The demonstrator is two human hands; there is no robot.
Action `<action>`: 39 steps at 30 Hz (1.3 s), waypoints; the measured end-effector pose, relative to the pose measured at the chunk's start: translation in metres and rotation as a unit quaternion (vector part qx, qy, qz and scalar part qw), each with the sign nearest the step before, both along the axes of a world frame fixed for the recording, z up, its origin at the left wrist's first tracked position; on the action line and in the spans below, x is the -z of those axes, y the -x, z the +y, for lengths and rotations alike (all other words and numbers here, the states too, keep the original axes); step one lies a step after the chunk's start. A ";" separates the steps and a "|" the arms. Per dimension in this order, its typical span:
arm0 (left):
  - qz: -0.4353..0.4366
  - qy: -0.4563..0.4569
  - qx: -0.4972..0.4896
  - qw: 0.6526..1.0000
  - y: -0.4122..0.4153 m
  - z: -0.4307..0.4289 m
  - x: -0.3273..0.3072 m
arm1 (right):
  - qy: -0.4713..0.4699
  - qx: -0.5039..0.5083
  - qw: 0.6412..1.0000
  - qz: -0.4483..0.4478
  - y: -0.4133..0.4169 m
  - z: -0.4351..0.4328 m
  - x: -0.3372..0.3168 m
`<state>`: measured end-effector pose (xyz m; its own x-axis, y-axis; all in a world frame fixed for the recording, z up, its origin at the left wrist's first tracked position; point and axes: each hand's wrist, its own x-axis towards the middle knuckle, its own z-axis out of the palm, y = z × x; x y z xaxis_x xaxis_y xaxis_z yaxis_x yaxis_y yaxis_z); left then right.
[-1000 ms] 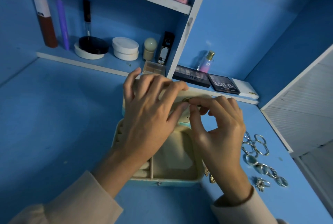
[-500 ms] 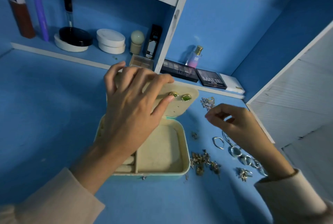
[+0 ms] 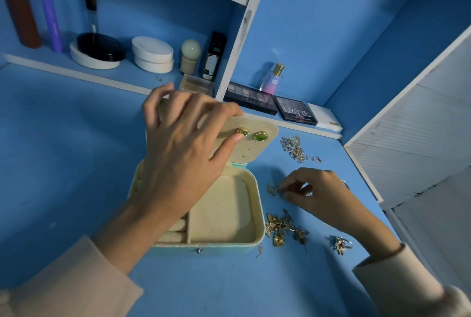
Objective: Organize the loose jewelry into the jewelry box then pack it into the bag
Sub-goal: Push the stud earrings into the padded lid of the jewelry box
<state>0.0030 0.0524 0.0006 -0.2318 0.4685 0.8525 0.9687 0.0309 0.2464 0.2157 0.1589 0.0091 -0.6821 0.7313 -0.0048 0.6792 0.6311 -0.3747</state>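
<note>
An open mint jewelry box [image 3: 258,217] with cream lining lies on the blue desk. Two green-stone earrings [image 3: 260,136] are pinned in its raised lid [image 3: 265,128]. My left hand [image 3: 183,153] rests over the lid and grips its top edge, thumb beside the left earring. My right hand [image 3: 316,191] is lowered to the desk right of the box, with fingertips pinched at a small gold piece [image 3: 272,190]. A heap of gold earrings [image 3: 283,227] lies beside the box, and a tangle of chains [image 3: 298,149] lies further back. A single ring [image 3: 340,244] sits near my right wrist.
Cosmetics fill the shelf behind: bottles, round compacts [image 3: 153,54], a perfume bottle [image 3: 272,79] and eyeshadow palettes [image 3: 295,112]. A white panel [image 3: 420,122] bounds the desk on the right. No bag is in view.
My right hand left the lid, where it was setting an earring, swung right over the rings, then came down toward the small gold piece. The left hand stays on the lid.
</note>
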 end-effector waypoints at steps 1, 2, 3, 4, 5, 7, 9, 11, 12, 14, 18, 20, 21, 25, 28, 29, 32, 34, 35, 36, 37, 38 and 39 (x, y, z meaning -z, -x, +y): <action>-0.001 -0.001 0.000 1.000 0.000 0.000 0.000 | 0.001 -0.001 1.000 0.000 0.000 0.000 0.000; -0.002 -0.001 -0.001 1.000 0.000 0.000 0.000 | 0.001 -0.003 1.000 0.000 0.000 0.000 0.000; -0.002 -0.001 -0.001 1.000 0.000 0.000 0.000 | 0.000 -0.006 1.000 0.002 0.000 0.001 0.001; -0.002 -0.001 0.000 1.000 0.000 0.000 0.000 | -0.004 -0.009 1.000 0.003 0.000 0.001 0.002; -0.003 -0.002 0.001 1.000 0.000 0.000 0.000 | -0.010 -0.012 1.000 0.006 -0.001 0.001 0.003; -0.003 -0.002 0.001 1.000 0.000 0.000 0.000 | -0.020 -0.016 1.000 0.012 0.000 0.001 0.006; -0.003 -0.001 0.001 1.000 0.000 0.000 0.000 | -0.021 -0.021 0.999 0.025 -0.001 0.001 0.007; -0.003 0.000 0.000 1.000 -0.001 0.000 0.000 | -0.023 -0.027 0.999 0.034 -0.002 0.002 0.009; -0.002 0.000 0.000 1.000 -0.001 0.001 0.000 | -0.023 -0.029 0.999 0.035 -0.003 0.002 0.009; -0.002 -0.001 0.001 1.000 -0.001 0.001 0.000 | -0.023 -0.029 0.999 0.035 -0.003 0.003 0.010; 0.001 -0.002 -0.001 1.000 0.000 0.000 0.000 | -0.026 -0.031 0.998 0.041 -0.004 0.004 0.011; 0.002 -0.001 -0.001 1.000 0.000 0.000 0.000 | -0.035 -0.034 0.998 0.045 -0.005 0.004 0.012; 0.002 -0.001 -0.001 1.000 0.000 0.000 0.000 | -0.042 -0.036 0.997 0.049 -0.006 0.004 0.013; -0.001 -0.002 0.001 1.000 0.000 0.000 0.000 | -0.064 -0.037 0.995 0.065 -0.009 0.002 0.016; -0.002 -0.002 0.002 1.000 0.000 0.000 0.000 | -0.074 -0.042 0.993 0.081 -0.012 0.000 0.018; -0.002 -0.001 0.003 1.000 0.000 0.000 0.000 | -0.077 -0.043 0.993 0.085 -0.013 -0.001 0.018; -0.002 -0.002 0.002 1.000 0.000 0.000 0.000 | -0.077 -0.037 0.992 0.094 -0.014 -0.003 0.017; -0.001 -0.001 0.002 1.000 -0.001 0.000 0.000 | -0.068 -0.023 0.992 0.104 -0.014 -0.004 0.016; -0.001 -0.001 0.002 1.000 -0.001 0.000 0.000 | -0.064 -0.017 0.992 0.107 -0.014 -0.004 0.016; -0.001 -0.001 0.002 1.000 -0.001 0.000 0.000 | -0.059 -0.014 0.992 0.108 -0.014 -0.004 0.016; 0.000 -0.001 0.001 1.000 -0.001 0.000 0.000 | -0.054 -0.011 0.993 0.105 -0.014 -0.003 0.015; 0.000 -0.001 0.001 1.000 -0.001 0.000 0.000 | -0.049 -0.010 0.994 0.101 -0.013 -0.003 0.015; 0.001 -0.002 0.001 1.000 -0.001 0.000 0.000 | -0.045 -0.010 0.994 0.097 -0.013 -0.002 0.015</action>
<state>0.0035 0.0523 0.0006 -0.2296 0.4662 0.8544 0.9690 0.0274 0.2455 0.2287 0.1566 -0.0057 -0.6785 0.7089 0.1924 0.5868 0.6806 -0.4387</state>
